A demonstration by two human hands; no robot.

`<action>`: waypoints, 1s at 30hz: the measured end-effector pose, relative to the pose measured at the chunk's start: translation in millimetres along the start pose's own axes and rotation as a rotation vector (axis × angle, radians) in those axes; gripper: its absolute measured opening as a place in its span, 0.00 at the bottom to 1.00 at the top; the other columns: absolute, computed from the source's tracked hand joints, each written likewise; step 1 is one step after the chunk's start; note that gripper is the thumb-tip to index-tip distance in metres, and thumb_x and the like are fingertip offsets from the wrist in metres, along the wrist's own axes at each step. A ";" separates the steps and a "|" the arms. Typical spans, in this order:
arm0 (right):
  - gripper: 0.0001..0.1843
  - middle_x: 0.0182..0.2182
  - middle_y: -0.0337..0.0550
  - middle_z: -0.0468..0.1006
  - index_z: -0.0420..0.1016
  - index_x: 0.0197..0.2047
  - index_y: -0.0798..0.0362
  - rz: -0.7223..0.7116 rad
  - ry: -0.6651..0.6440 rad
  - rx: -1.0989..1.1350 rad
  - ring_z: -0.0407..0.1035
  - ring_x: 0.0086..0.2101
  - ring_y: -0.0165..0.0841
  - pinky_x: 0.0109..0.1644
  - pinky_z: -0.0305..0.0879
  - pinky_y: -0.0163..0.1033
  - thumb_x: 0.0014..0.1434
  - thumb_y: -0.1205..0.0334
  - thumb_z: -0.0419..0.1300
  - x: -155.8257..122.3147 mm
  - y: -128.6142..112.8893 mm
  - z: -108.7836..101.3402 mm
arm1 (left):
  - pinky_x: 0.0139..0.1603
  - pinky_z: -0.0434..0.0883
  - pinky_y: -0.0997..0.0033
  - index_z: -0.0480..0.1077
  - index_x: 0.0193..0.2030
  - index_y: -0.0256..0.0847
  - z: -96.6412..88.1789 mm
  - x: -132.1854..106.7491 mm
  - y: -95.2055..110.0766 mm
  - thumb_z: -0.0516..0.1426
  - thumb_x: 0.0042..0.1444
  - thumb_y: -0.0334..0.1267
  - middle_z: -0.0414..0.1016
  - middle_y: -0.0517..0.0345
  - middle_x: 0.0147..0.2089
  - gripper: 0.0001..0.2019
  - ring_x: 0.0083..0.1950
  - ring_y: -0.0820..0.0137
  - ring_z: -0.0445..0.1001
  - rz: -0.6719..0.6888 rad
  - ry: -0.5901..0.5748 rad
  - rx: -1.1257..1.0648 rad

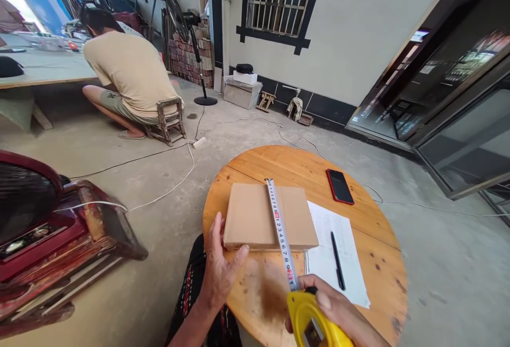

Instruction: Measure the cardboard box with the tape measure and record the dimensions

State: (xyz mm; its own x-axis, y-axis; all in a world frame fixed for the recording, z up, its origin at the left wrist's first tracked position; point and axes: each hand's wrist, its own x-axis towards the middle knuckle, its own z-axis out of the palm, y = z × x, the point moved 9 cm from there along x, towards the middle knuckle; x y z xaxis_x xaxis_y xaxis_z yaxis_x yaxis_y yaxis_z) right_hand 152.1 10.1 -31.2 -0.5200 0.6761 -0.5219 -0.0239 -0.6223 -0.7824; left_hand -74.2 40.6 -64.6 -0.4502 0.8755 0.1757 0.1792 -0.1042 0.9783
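Note:
A closed brown cardboard box [251,214] lies flat on a round wooden table [378,251]. My right hand [338,304] is wrapped round a yellow tape measure [308,318] near the table's front edge. Its white blade [281,230] runs out across the top of the box, and the end hook sits at the far edge. My left hand [223,270] rests at the near left corner of the box, thumb and fingers apart, the fingers along its left side. Right of the box, a written sheet of paper [322,256] lies partly beneath it, with a black pen [338,262] on top.
A phone with a red edge [339,186] lies at the table's far right. To the left stands a dark red appliance [35,230] on a wooden chair. A person [127,70] sits on a low stool by another table. Cables [159,195] and a standing fan [195,44] are on the floor.

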 end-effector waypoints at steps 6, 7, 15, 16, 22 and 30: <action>0.35 0.32 0.46 0.80 0.68 0.44 0.52 0.019 0.000 -0.043 0.77 0.32 0.36 0.33 0.67 0.35 0.48 0.29 0.63 6.7 13.7 -4.0 | 0.68 0.58 0.45 0.43 0.73 0.46 -1.2 5.8 24.1 0.59 0.58 0.45 0.47 0.43 0.74 0.40 0.73 0.51 0.51 0.165 0.041 0.154; 0.36 0.32 0.46 0.80 0.68 0.44 0.52 0.031 -0.005 -0.048 0.77 0.32 0.36 0.33 0.68 0.36 0.47 0.28 0.63 7.4 18.0 -4.6 | 0.68 0.57 0.44 0.44 0.72 0.47 -2.1 6.7 29.3 0.59 0.58 0.45 0.46 0.43 0.74 0.39 0.73 0.51 0.50 0.213 0.057 0.189; 0.37 0.31 0.44 0.79 0.67 0.46 0.52 0.011 0.033 -0.015 0.76 0.31 0.37 0.35 0.69 0.40 0.46 0.29 0.63 2.5 21.8 1.3 | 0.68 0.58 0.45 0.57 0.66 0.45 -1.0 9.5 38.0 0.57 0.60 0.45 0.51 0.44 0.72 0.28 0.71 0.52 0.54 0.290 0.041 0.305; 0.37 0.31 0.44 0.79 0.67 0.46 0.52 0.007 0.041 -0.020 0.76 0.31 0.37 0.36 0.70 0.41 0.47 0.29 0.63 1.7 20.7 2.8 | 0.68 0.58 0.45 0.57 0.66 0.45 -0.9 9.2 38.3 0.57 0.60 0.45 0.52 0.44 0.72 0.28 0.71 0.52 0.55 0.292 0.040 0.306; 0.35 0.30 0.43 0.79 0.67 0.44 0.52 -0.013 -0.008 0.006 0.75 0.30 0.34 0.36 0.69 0.38 0.47 0.30 0.65 3.6 19.6 18.6 | 0.67 0.60 0.47 0.56 0.67 0.45 0.4 9.5 37.7 0.57 0.61 0.44 0.57 0.44 0.69 0.29 0.69 0.54 0.58 0.304 0.032 0.293; 0.36 0.30 0.41 0.76 0.67 0.45 0.52 -0.024 0.012 -0.050 0.72 0.30 0.33 0.35 0.67 0.37 0.48 0.30 0.63 -1.0 12.3 22.6 | 0.68 0.59 0.48 0.56 0.67 0.44 2.0 8.8 35.0 0.58 0.60 0.44 0.59 0.45 0.69 0.30 0.69 0.54 0.59 0.291 0.021 0.253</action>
State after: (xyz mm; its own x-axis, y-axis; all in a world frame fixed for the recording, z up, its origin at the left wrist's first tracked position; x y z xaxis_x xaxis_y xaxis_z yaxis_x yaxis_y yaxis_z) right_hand 133.0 -7.2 -32.6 -0.5099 0.6955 -0.5062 0.0066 -0.5852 -0.8108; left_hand -70.1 45.6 -29.0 -0.3660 0.8161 0.4472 0.5116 -0.2250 0.8292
